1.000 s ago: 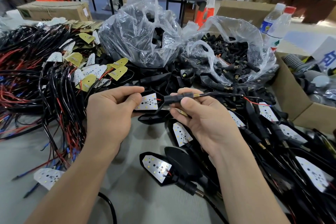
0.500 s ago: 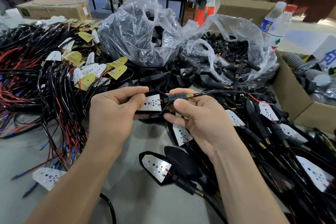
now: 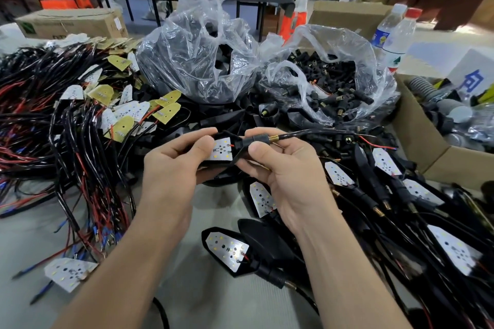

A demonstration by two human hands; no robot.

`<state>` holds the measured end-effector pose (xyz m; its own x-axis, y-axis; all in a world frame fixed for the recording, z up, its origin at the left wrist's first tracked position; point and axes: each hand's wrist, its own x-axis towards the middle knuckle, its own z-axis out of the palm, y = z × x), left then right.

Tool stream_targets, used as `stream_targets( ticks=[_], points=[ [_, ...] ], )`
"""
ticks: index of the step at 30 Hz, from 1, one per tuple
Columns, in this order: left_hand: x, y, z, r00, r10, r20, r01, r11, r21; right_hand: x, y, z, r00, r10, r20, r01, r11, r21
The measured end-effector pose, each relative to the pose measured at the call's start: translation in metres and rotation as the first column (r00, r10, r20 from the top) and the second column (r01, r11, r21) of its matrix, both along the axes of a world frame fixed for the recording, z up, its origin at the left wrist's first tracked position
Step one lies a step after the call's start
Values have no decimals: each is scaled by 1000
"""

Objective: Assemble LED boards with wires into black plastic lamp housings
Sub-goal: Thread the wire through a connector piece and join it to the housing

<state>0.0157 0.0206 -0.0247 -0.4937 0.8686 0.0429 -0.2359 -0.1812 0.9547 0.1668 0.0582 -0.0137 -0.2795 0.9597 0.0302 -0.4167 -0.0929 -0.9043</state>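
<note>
The left hand (image 3: 173, 168) holds a black housing (image 3: 217, 164) above the desk (image 3: 213, 307); its fingers (image 3: 197, 133) curl round the housing, and its thumb rests by the white board (image 3: 222, 149) that sits inside; the right hand (image 3: 291, 176) pinches the housing's stem (image 3: 254, 141) with curled fingers (image 3: 258, 131); a wire (image 3: 307, 133) runs from the stem to the right; another filled housing (image 3: 227, 248) lies between the arms; a wire pile (image 3: 40, 120) lies on the left; two bags (image 3: 197, 61) sit behind.
</note>
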Motion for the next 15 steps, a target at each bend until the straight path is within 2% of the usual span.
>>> stream_targets(
  ticks=[2, 4, 7, 12, 15],
  points=[
    [-1, 0, 2, 993, -40, 114, 45, 998, -40, -1, -1, 1, 999, -51, -17, 52, 998, 20],
    [-4, 0, 3, 985, -78, 153, 88, 995, -56, 0, -1, 2, 997, -79, -10, 80, 995, 60],
    [-8, -3, 3, 990, -96, 108, 99, 995, -25, 2, -2, 4, 998, -56, 12, 55, 995, 89],
    [-8, -6, 4, 992, -114, 61, 113, 993, 20, 9, -1, 11, 999, -5, 47, 3, 999, 47],
    [-3, -6, 3, 989, -137, 60, 137, 991, 1, 18, -3, 18, 992, -16, 124, 7, 997, 70]
  ],
)
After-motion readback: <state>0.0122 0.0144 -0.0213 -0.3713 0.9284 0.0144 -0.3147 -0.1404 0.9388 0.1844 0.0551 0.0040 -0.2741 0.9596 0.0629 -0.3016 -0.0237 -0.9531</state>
